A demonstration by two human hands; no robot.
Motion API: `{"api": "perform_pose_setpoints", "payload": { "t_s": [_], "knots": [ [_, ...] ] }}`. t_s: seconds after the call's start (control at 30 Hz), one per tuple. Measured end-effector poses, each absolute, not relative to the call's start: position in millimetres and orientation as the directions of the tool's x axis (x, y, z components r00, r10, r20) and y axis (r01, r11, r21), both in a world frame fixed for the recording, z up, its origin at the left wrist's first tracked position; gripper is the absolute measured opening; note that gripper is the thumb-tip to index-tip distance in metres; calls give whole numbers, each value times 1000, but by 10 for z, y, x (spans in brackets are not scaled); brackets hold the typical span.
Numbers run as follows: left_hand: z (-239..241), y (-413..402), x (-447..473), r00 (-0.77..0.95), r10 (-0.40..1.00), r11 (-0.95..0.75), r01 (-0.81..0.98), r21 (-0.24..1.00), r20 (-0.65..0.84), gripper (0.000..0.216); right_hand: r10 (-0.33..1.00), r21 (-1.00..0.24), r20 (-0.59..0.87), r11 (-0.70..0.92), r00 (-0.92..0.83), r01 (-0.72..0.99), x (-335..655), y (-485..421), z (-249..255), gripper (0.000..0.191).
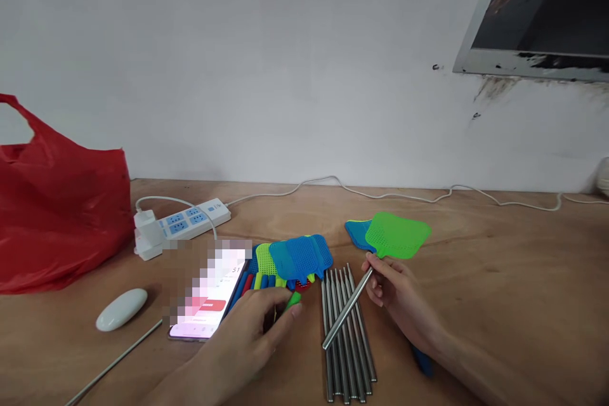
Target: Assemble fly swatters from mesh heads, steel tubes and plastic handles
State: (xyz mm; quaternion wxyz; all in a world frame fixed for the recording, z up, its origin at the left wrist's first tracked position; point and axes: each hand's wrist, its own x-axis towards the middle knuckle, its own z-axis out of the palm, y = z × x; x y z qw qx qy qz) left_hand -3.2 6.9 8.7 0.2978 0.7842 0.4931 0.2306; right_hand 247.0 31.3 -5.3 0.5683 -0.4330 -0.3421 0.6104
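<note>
My right hand pinches a fly swatter where its flat green head meets the metal rod. The rod slants down left above a row of several loose metal rods. My left hand is closed around a short green plastic handle, mostly hidden by the fingers. Behind it lie several blue and yellow-green swatter heads, with coloured handles in front of them. A blue swatter head lies beyond my right hand, and something dark blue shows under my right forearm.
A lit phone lies left of my left hand. Farther left are a white computer mouse, a power strip with a plugged-in charger, and a red plastic bag. A white cable runs along the wall.
</note>
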Motion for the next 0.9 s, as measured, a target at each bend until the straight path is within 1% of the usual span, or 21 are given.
{"api": "perform_pose_setpoints", "payload": {
  "t_s": [0.1, 0.13, 0.23, 0.33, 0.5, 0.57, 0.67, 0.73, 0.8, 0.9],
  "knots": [
    [79, 168, -27, 390, 919, -307, 604, 735, 64, 26, 988, -900, -151, -134, 8, -415, 2452, 330, -84, 54],
    [80, 192, -27, 375, 925, -287, 587, 757, 60, 24, 988, -896, -154, -139, 1, -422, 2447, 329, -99, 54],
    [92, 249, -20, 345, 938, -239, 566, 789, 36, 26, 985, -886, -166, -169, -46, -432, 2429, 309, -132, 50],
    [104, 297, -10, 323, 944, -257, 606, 753, 63, 28, 982, -885, -168, -187, -81, -427, 2409, 281, -134, 43],
    [46, 372, -27, 286, 947, -317, 739, 595, 148, 30, 984, -893, -153, -176, -89, -413, 2391, 258, -131, 42],
    [9, 389, -47, 292, 932, -361, 791, 494, 212, 29, 984, -895, -149, -174, -94, -411, 2390, 260, -138, 42],
    [-24, 380, -79, 305, 907, -388, 874, 293, 290, 28, 985, -898, -146, -172, -93, -405, 2390, 268, -149, 42],
    [-24, 358, -92, 307, 908, -364, 915, 173, 285, 27, 986, -903, -144, -167, -86, -396, 2390, 269, -152, 43],
    [-14, 335, -97, 310, 915, -344, 934, 95, 258, 26, 986, -908, -147, -167, -82, -384, 2388, 265, -149, 43],
    [-4, 315, -101, 332, 913, -355, 933, 63, 236, 27, 985, -915, -150, -170, -80, -365, 2380, 249, -137, 44]
  ]
}}
